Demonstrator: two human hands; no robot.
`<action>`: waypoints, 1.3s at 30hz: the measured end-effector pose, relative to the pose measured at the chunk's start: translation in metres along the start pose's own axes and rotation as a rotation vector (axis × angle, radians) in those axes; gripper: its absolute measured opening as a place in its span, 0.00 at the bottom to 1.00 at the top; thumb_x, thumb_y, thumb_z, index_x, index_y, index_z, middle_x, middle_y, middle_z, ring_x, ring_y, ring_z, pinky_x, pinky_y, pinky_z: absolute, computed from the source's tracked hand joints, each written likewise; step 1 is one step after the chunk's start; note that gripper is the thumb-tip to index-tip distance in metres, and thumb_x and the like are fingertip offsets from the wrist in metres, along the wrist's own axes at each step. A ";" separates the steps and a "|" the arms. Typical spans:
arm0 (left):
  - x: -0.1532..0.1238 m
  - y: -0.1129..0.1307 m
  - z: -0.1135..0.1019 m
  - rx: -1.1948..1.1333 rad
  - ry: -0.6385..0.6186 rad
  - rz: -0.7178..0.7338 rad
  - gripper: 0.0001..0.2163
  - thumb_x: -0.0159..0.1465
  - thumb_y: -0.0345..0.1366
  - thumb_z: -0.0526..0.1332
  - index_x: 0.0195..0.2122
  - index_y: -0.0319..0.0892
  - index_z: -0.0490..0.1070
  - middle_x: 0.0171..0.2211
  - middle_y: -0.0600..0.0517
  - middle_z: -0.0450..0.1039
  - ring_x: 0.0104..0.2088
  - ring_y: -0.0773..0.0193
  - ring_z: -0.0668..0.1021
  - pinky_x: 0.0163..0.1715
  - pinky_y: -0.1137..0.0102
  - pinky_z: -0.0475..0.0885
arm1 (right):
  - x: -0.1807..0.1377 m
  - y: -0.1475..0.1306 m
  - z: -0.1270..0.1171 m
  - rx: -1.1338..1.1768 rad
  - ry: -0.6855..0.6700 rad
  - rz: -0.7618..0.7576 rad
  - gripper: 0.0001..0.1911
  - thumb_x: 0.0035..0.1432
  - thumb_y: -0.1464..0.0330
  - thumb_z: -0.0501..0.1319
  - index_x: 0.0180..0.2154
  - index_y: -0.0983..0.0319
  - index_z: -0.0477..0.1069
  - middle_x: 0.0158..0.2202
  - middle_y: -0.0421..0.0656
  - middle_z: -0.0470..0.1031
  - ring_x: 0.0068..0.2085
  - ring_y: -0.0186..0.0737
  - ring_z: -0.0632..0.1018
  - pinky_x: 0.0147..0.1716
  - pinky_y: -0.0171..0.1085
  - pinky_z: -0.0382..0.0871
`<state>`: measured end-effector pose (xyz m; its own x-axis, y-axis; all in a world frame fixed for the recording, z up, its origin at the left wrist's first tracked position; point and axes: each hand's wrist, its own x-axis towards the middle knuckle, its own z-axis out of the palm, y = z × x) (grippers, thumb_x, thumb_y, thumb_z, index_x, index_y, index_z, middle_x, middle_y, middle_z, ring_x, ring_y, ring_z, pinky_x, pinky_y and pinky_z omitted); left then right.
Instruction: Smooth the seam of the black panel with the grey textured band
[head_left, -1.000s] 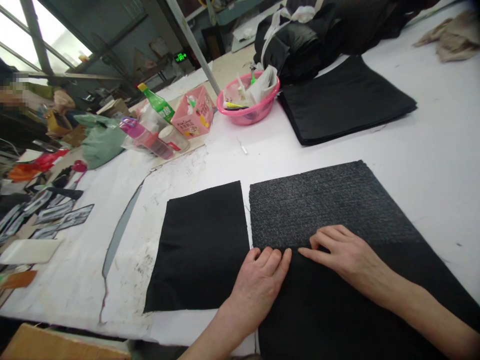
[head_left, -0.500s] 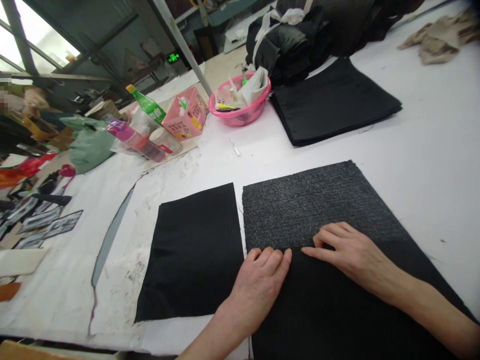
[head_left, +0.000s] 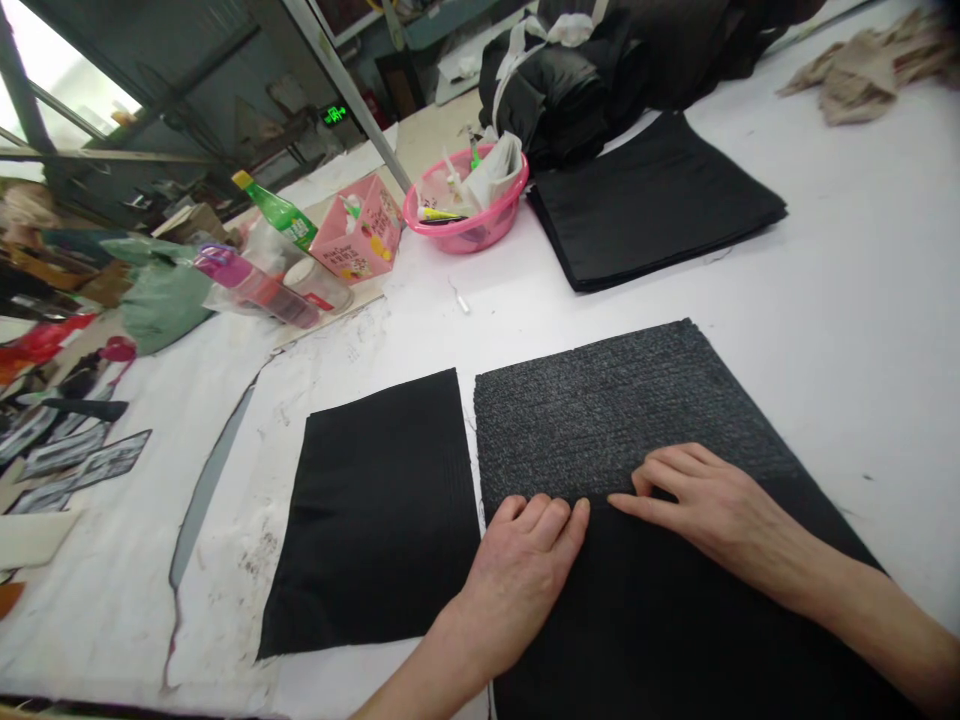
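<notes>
A smooth black fabric piece lies against a speckled dark grey textured fabric, and a straight edge runs between them. On that edge, at its left part, sits my left hand, its fingers curled together and the thumb tip at the edge. Just to the right, my right hand pinches the same edge, thumb and fingers low on the cloth. A narrow gap parts the two thumb tips. Beside my left hand, a separate black fabric panel lies flat on the white table.
Behind are a stack of black fabric pieces, a tied black bundle and a pink basin of small items. A pink box, green bottle and pink-purple bottle stand left. The white table covering has a tear.
The whole view has shifted a little, so the table things sit slightly farther left. Both hands stay at the fabric edge, nearly unmoved.
</notes>
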<state>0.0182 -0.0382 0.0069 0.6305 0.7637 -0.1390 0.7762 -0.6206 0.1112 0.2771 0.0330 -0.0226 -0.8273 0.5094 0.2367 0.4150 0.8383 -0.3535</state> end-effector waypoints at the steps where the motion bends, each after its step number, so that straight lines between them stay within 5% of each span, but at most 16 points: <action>1: 0.001 0.000 0.000 0.004 -0.003 0.003 0.20 0.71 0.29 0.49 0.65 0.38 0.54 0.47 0.48 0.68 0.46 0.60 0.70 0.45 0.63 0.66 | -0.002 0.002 -0.001 -0.001 0.001 -0.001 0.17 0.75 0.68 0.45 0.55 0.54 0.69 0.40 0.44 0.67 0.42 0.43 0.69 0.43 0.42 0.59; 25: 0.022 0.008 -0.012 0.012 -0.059 0.050 0.22 0.70 0.29 0.51 0.65 0.41 0.53 0.43 0.50 0.67 0.42 0.60 0.70 0.42 0.63 0.66 | -0.019 0.010 -0.018 -0.050 -0.021 -0.012 0.17 0.73 0.70 0.45 0.55 0.55 0.68 0.42 0.44 0.67 0.43 0.42 0.69 0.45 0.44 0.60; 39: 0.038 0.017 -0.006 0.062 0.010 0.126 0.22 0.70 0.26 0.49 0.65 0.36 0.53 0.45 0.48 0.66 0.42 0.60 0.69 0.42 0.62 0.67 | -0.032 0.011 -0.032 -0.048 0.003 0.073 0.16 0.72 0.72 0.48 0.54 0.55 0.69 0.40 0.44 0.66 0.43 0.42 0.69 0.44 0.42 0.62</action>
<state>0.0548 -0.0187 0.0098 0.7231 0.6806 -0.1181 0.6896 -0.7212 0.0661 0.3196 0.0321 -0.0052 -0.7934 0.5697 0.2144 0.4916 0.8074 -0.3261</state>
